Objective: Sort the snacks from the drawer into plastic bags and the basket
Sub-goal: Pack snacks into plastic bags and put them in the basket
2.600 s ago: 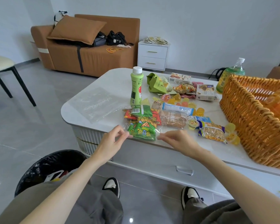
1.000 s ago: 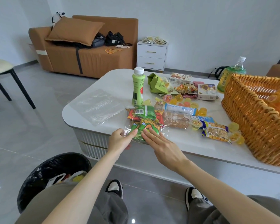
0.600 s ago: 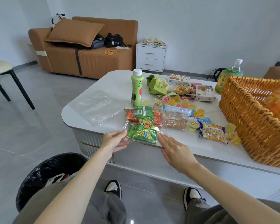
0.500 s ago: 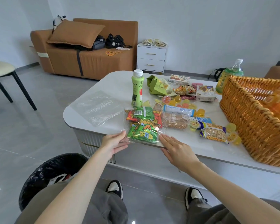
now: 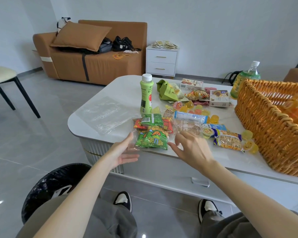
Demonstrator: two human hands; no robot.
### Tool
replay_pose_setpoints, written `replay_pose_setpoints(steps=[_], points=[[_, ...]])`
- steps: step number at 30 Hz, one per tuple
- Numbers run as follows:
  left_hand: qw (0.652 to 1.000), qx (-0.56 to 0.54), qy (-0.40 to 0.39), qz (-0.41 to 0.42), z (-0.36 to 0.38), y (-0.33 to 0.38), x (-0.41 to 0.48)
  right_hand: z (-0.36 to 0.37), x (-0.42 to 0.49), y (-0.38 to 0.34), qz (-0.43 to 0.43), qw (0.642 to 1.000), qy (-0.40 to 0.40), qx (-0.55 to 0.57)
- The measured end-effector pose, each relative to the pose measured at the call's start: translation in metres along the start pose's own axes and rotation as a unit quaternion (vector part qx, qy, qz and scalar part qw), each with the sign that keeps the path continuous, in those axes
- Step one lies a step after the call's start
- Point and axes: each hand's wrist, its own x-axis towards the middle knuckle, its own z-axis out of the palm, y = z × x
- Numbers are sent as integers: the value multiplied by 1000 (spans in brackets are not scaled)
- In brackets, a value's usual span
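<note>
Flanked filled clear plastic bag [image 5: 151, 134] of green snack packets on white worktop [image 5: 124, 86] with spread left hand [image 5: 122, 155] and right hand [image 5: 191, 148]; bagging step, likely needed sealing next.

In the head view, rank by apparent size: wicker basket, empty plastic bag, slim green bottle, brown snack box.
1. Wicker basket, largest though cropped by the frame.
2. Empty plastic bag.
3. Slim green bottle and brown snack box look alike; the box lies farther back, so unranked.
</note>
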Motion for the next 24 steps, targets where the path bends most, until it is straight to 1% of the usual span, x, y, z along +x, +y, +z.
replay_pose_setpoints(steps=[1,2,3,5,6,9,11,13,18,21,24], points=[[999,35,3,7,3,1,-1,-2,4,-6,-28,999,19,20],[998,64,11,18,6,1,-2,2,5,-11,-54,998,8,37],[996,78,20,28,10,0,-2,7,7,-17,-75,996,-28,45],[996,72,34,41,14,-2,-1,23,8,-23,-103,989,-98,32],[996,61,36,45,15,-3,0,32,7,-24,-114,987,-114,19],[998,20,20,47,12,-4,2,48,0,-22,-124,985,-119,-8],[999,-12,-3,39,8,-3,0,52,-6,-18,-109,988,-107,8],[998,-32,-32,31,4,0,-3,52,-13,-13,-82,990,-112,33],[994,-31,-95,49,5,9,-19,35,-18,-12,-37,989,-133,45],[987,-45,-135,78,12,21,-32,16,-3,-21,-11,994,-91,64],[977,-62,-170,115,21,39,-48,-2,19,-26,28,996,-21,79]])
